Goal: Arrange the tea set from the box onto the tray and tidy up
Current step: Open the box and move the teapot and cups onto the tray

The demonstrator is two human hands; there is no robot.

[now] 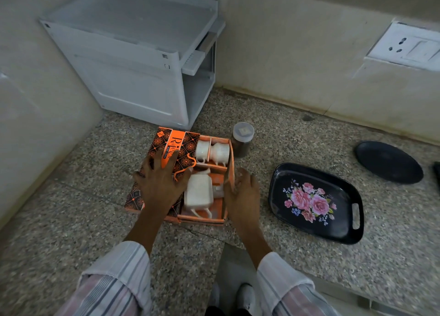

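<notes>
- the orange cardboard box sits on a speckled stone desk, its patterned lid slid partway left.
- the left hand lies flat on the lid, fingers spread apart.
- the right hand touches the box's right wall, fingers loosely apart, clamped on nothing.
- white glazed cups and a squarish teapot lie in card compartments.
- just right, a glossy black tray with pink roses lies empty.
- behind: a round dark plate, a lidded jar, a white plastic cabinet, a wall socket.
</notes>
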